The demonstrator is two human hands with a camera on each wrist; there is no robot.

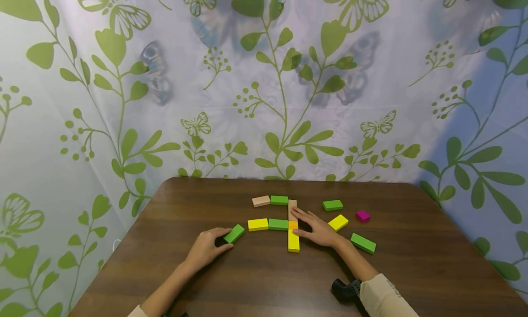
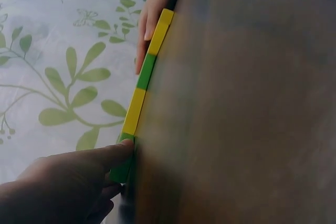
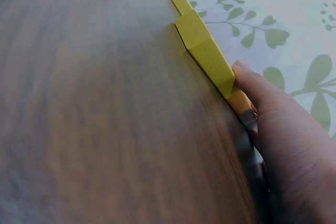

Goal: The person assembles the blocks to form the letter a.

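My left hand [image 1: 204, 249] pinches a green block [image 1: 234, 233] between thumb and fingers on the table's left part; the left wrist view also shows this green block [image 2: 122, 170]. To its right, a yellow block [image 1: 257, 224] and a green block [image 1: 278, 224] lie end to end. They lead to an upright line of a pale wooden block [image 1: 292, 204], an orange piece [image 1: 292, 225] and a yellow block [image 1: 294, 244]. My right hand [image 1: 319, 231] rests at this line, fingertips at the wooden block, thumb at the yellow-orange part. The right wrist view shows the thumb beside the yellow block [image 3: 210, 61].
Behind the middle row lie a pale wooden block [image 1: 261, 201] and a green block [image 1: 279, 200]. Right of my right hand are loose pieces: green [image 1: 332, 205], yellow [image 1: 338, 222], magenta [image 1: 363, 216] and green [image 1: 363, 243]. A patterned curtain [image 1: 264, 124] hangs behind the brown table [image 1: 255, 285].
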